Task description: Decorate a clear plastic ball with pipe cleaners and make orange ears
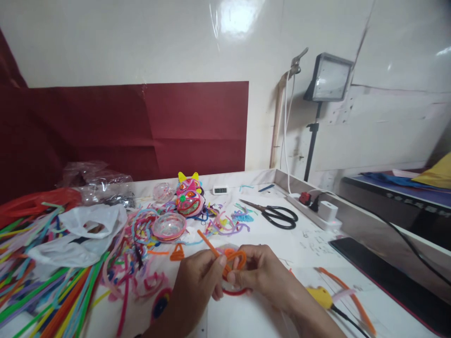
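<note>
Between both hands, low in the middle of the head view, is an orange pipe cleaner (240, 257) bent into loops, one straight end pointing up and left. My left hand (199, 277) pinches it between thumb and finger. On the other side my right hand (262, 272) grips the looped part with its fingertips. Just under the hands, partly hidden by them, sits a round clear piece with a red rim (234, 292). A small orange triangle of bent pipe cleaner (177, 252) lies to the left of my left hand.
Black-handled scissors (280, 217) lie behind my right hand. A yellow-handled corded tool (320, 296) and a dark phone-like slab (380, 281) are at right. Left are pipe cleaner bundles (45, 300), a white plastic bag (77, 249) and a clear bowl (169, 227); a decorated figure (189, 199) stands behind.
</note>
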`<state>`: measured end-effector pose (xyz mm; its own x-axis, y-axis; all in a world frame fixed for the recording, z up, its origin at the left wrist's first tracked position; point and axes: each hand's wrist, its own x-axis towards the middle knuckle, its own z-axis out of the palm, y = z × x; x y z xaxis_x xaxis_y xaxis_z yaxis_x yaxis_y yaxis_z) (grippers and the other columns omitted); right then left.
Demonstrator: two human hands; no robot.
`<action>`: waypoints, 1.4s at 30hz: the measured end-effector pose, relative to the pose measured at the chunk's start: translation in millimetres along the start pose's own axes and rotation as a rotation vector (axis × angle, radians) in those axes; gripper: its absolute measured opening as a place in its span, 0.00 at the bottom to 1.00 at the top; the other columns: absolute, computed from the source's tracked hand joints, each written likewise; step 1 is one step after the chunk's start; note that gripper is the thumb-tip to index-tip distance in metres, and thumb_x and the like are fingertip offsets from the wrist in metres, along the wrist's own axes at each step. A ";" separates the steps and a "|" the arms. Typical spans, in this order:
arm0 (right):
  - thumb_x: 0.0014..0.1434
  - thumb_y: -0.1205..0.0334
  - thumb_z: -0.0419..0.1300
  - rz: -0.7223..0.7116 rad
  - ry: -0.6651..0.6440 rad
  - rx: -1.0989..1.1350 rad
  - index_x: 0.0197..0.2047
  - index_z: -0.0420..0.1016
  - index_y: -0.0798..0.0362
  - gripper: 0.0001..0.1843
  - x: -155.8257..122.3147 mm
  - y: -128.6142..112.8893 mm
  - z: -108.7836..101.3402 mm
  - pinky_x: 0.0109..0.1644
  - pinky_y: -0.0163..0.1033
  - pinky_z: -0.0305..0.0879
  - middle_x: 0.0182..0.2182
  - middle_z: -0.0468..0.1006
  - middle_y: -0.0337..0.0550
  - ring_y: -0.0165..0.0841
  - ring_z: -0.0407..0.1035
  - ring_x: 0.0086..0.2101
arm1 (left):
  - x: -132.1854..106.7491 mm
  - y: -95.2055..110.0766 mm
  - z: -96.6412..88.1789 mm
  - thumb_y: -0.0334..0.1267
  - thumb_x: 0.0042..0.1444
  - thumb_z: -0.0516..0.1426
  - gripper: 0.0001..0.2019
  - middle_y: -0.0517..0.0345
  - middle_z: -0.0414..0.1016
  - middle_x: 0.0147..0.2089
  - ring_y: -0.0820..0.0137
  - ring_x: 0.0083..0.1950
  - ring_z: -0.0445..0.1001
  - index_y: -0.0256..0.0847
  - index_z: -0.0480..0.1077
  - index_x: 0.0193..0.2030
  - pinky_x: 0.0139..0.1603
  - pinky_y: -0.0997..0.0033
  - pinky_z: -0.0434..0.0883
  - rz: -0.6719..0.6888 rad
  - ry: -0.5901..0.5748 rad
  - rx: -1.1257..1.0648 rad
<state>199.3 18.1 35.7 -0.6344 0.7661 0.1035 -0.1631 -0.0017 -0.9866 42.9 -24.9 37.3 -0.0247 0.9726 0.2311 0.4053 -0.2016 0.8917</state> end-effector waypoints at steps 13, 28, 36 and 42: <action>0.40 0.47 0.69 0.071 0.069 -0.053 0.21 0.69 0.56 0.22 -0.7 -1.1 2.0 0.22 0.32 0.57 0.18 0.70 0.37 0.26 0.61 0.20 | 4.6 -5.6 4.0 0.50 0.53 0.55 0.18 0.63 0.67 0.11 0.75 0.13 0.66 0.39 0.64 0.20 0.16 0.77 0.64 -0.124 0.056 -0.279; 0.39 0.45 0.69 0.102 0.113 -0.031 0.21 0.70 0.58 0.23 2.6 2.3 4.1 0.22 0.31 0.58 0.17 0.71 0.38 0.25 0.62 0.18 | 8.9 -8.7 5.0 0.49 0.43 0.63 0.17 0.61 0.71 0.12 0.76 0.13 0.67 0.37 0.66 0.22 0.16 0.78 0.66 -0.298 0.077 -0.572; 0.41 0.46 0.68 0.076 0.124 0.031 0.23 0.72 0.59 0.22 3.4 4.0 7.4 0.21 0.31 0.58 0.17 0.70 0.37 0.24 0.60 0.18 | 8.9 -10.8 8.2 0.49 0.44 0.62 0.16 0.62 0.71 0.13 0.75 0.14 0.68 0.37 0.67 0.23 0.15 0.77 0.67 -0.279 0.086 -0.513; 0.39 0.46 0.70 0.076 0.176 0.004 0.22 0.72 0.59 0.22 6.1 8.0 6.9 0.22 0.31 0.58 0.15 0.68 0.36 0.24 0.59 0.16 | 10.4 -12.4 9.2 0.51 0.40 0.63 0.18 0.64 0.70 0.14 0.74 0.13 0.68 0.37 0.66 0.22 0.11 0.77 0.66 -0.374 0.100 -0.530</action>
<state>188.9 18.3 29.3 -0.5030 0.8643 0.0045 -0.1227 -0.0662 -0.9902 46.1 -11.2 25.1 -0.1719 0.9778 -0.1194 -0.1522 0.0934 0.9839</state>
